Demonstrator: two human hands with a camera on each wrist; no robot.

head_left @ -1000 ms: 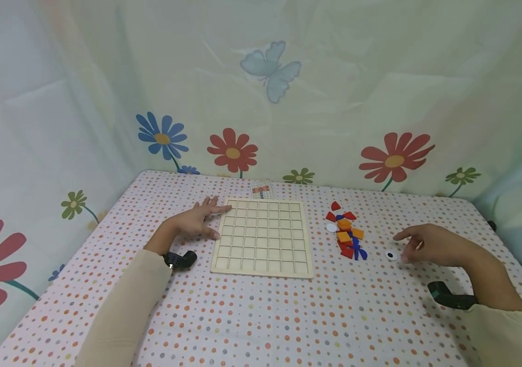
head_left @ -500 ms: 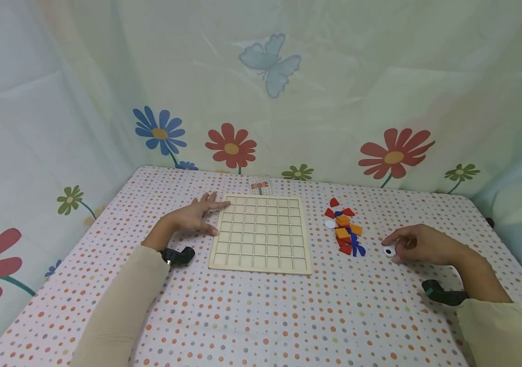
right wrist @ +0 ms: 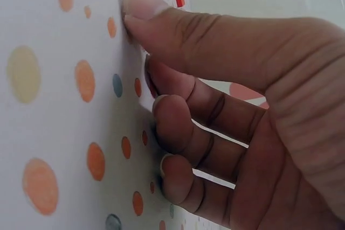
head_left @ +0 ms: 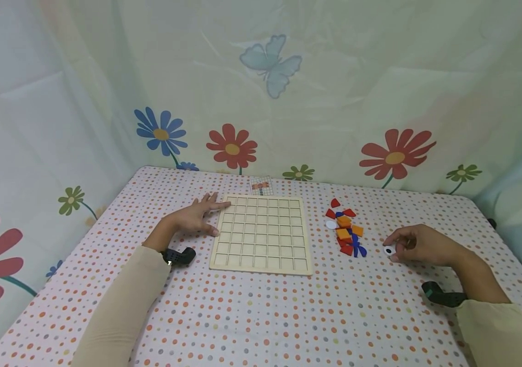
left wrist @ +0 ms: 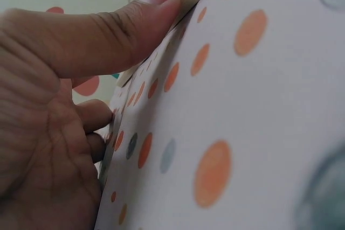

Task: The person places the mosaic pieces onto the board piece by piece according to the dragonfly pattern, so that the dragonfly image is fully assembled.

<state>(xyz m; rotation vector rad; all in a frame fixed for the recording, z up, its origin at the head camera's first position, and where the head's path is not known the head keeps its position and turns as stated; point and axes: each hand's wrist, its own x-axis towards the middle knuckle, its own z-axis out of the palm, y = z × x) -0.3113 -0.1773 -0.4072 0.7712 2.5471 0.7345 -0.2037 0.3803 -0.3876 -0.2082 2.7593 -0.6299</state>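
Observation:
A pale wooden grid board (head_left: 261,234) lies flat on the dotted cloth. My left hand (head_left: 195,216) rests at its left edge, fingers spread, with the thumb and index fingertip touching the frame. In the left wrist view the thumb (left wrist: 124,36) presses against the board's rim. At the right, my right hand (head_left: 426,245) pinches a small white disc with a black dot (head_left: 389,251) between thumb and index finger, low at the cloth. The right wrist view shows the thumb (right wrist: 199,41) and curled fingers at the cloth; the disc is not clearly visible there.
Between board and right hand lies a loose pile of flat pieces: orange squares (head_left: 344,234), red wedges (head_left: 350,212), blue petal shapes (head_left: 356,245) and a plain white disc (head_left: 331,225). A small printed pattern card (head_left: 261,186) lies behind the board. A floral curtain (head_left: 325,102) hangs beyond the table.
My right hand has moved slightly left, and its thumb and index finger have closed round the dotted white disc. The left hand keeps its place at the board; the head view has shifted slightly.

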